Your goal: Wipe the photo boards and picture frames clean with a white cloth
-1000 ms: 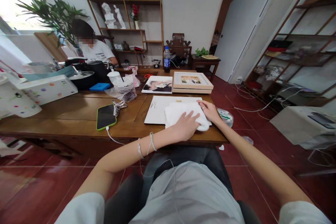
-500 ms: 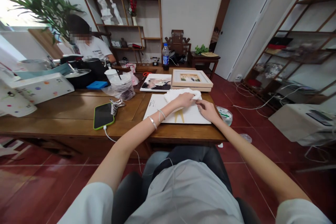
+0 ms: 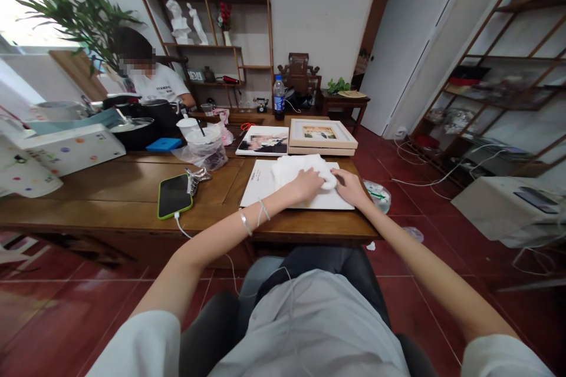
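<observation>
- The fingers (image 3: 316, 177) of our left hand (image 3: 305, 184) are curled down over a bunched fold of the white cloth (image 3: 297, 166) and grip it. Our right hand (image 3: 352, 189) lies low just beside it, with its fingertips (image 3: 339, 176) at the cloth's right end. From this angle we cannot tell whether they pinch the cloth or only press on it.
- At the left edge of the table (image 3: 110, 188) stands a white box with coloured dots (image 3: 71, 150).
- Near the front edge lies a phone (image 3: 174, 195) in a green case, screen up, with a cable at its near end.
- Just behind the phone sits a clear plastic bag (image 3: 204, 147) with a lidded cup in it.
- The cloth lies on a white board (image 3: 260, 185) at the table's front right corner, under both our hands.
- Beyond the board, toward the far edge, lie a photo print (image 3: 262, 142) and, touching its right side, stacked picture frames (image 3: 322, 136).
</observation>
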{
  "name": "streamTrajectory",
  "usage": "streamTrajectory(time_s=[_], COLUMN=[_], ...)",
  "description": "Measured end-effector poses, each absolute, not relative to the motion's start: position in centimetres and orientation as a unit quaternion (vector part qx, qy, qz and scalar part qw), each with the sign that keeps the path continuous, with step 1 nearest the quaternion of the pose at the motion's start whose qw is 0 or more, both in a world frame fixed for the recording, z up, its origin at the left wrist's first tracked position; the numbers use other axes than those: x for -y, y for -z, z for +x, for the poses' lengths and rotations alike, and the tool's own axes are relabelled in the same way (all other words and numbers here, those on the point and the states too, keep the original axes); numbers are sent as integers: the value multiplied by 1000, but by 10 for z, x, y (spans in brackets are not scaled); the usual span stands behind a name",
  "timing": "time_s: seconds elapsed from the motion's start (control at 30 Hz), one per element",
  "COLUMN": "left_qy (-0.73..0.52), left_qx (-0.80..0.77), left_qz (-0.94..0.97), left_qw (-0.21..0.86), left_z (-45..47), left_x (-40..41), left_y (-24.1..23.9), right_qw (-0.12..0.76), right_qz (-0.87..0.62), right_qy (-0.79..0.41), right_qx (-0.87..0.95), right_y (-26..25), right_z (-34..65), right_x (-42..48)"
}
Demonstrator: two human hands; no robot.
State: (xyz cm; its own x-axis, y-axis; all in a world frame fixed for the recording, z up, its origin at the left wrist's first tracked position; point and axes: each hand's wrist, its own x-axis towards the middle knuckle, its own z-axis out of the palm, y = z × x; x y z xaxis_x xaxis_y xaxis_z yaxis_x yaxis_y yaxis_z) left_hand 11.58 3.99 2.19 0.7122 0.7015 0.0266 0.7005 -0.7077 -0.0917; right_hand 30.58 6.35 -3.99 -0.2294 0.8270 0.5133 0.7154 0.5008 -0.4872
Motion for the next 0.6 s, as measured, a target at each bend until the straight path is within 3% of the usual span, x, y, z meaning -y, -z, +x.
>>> streamTrajectory(time_s=[0.27,0.6], left_qy=[3,48], left_qx=[255,330], left_qz=[-964,-942], left_qw=[69,40], left_z=[90,90], left_x=[44,-57], left_y=[-20,-5], right_qw=[392,381], right_qz=[-498,-496], right_qy=[-88,-74], right_qx=[769,777], right_y=[46,43], right_z=[309,307], right_x=[-68,-66])
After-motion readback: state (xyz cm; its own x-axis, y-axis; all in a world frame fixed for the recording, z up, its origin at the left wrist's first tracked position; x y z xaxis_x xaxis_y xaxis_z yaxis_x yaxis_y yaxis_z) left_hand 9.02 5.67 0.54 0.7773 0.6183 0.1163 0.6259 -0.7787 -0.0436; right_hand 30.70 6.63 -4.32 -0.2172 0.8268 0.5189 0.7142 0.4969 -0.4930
